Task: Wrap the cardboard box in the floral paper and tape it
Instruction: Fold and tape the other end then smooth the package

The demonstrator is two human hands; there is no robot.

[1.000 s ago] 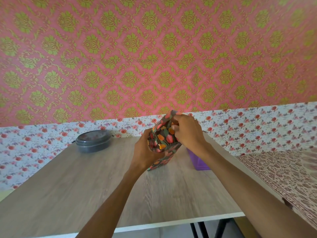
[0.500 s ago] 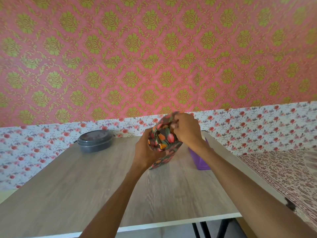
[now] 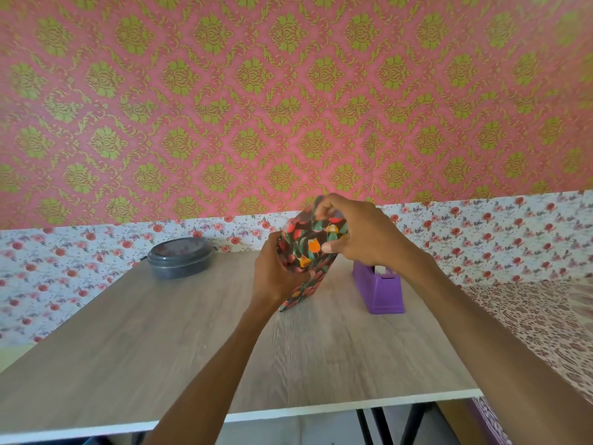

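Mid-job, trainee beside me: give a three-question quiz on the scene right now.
1. What stands on the table right of the wrapped box? A) purple tape dispenser B) scissors C) ruler
2. True or false: the box lies flat, with no hand on it.
3. Fill in: the left hand grips the box's side; the right hand curls its fingers over the box's ____ end.
Key: 1 A; 2 false; 3 top.
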